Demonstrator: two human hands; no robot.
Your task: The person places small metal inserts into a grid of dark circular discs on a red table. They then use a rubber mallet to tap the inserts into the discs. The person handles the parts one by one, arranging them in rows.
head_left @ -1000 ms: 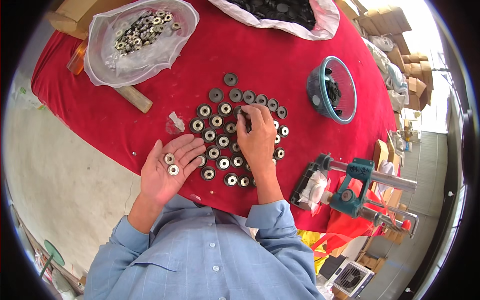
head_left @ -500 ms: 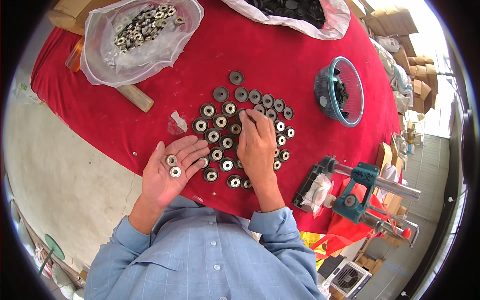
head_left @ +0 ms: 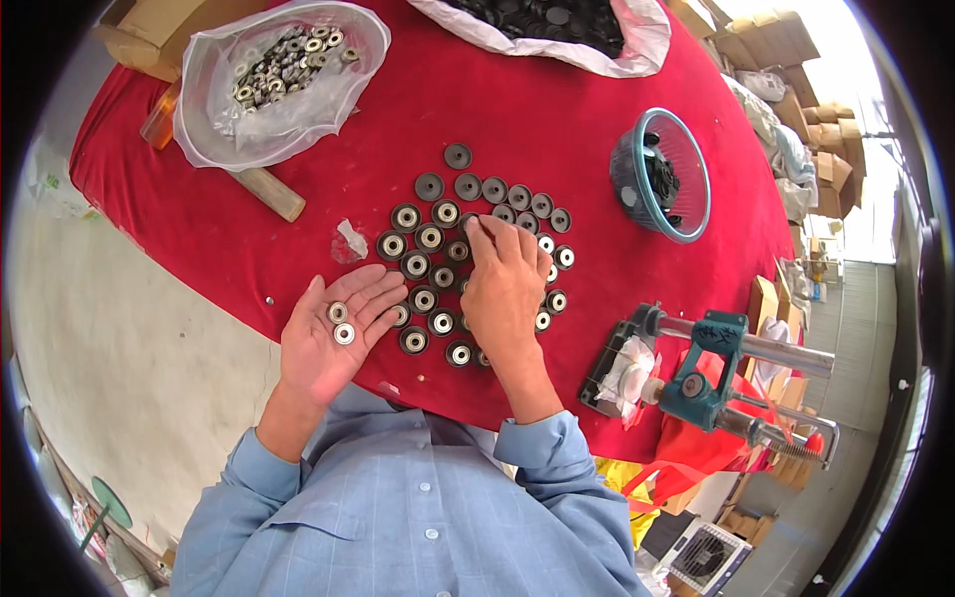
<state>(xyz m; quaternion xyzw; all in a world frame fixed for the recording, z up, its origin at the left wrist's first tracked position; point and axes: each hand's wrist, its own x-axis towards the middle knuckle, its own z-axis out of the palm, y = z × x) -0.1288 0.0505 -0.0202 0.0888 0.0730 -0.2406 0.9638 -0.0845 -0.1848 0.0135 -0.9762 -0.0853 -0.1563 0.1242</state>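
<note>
My left hand (head_left: 333, 338) is open, palm up, at the near left of the table. Two small metal ball bearings (head_left: 343, 333) rest on it, fingers stretched out. My right hand (head_left: 502, 289) reaches over the middle of the group, its fingertips closed together at a black round cap (head_left: 469, 221); what they pinch is hidden. Around and under this hand stand several black caps with a bearing seated inside, such as this capped bearing (head_left: 414, 340). Farther back lie bare black caps (head_left: 494, 189) with a small centre stub and no bearing.
At the back left stands a plastic-lined bowl of bearings (head_left: 214, 124) beside a wooden handle (head_left: 271, 194). A white sack (head_left: 647, 40) of black caps lies at the back. To the right are a blue clear bowl (head_left: 625, 174) and a green hand press (head_left: 691, 388) on the red cloth.
The whole view has shifted slightly, moving the table things a little left. My right fingertips stay at the same cap, and both bearings stay on my left palm.
</note>
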